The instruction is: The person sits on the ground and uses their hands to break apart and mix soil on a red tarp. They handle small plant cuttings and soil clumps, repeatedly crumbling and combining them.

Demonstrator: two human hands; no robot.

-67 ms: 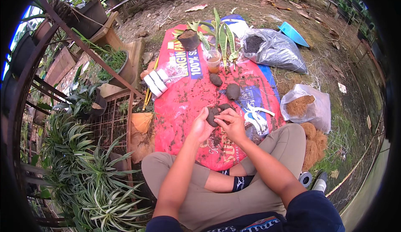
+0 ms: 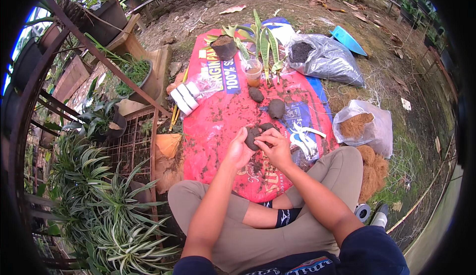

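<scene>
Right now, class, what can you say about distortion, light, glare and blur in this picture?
Head view: fisheye bending, with the dark metal frame curving near the left rim and black corners; head view: daylight, washed out at the upper left; head view: shiny highlights on the grey plastic bag; head view: no obvious motion blur on the left hand or right hand.

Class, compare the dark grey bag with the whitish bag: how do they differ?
The dark grey bag holds dark soil; the whitish bag holds brown fibre. The dark grey bag looks larger and lies farther off than the whitish bag. Both look like plastic and are open, showing their contents.
</scene>
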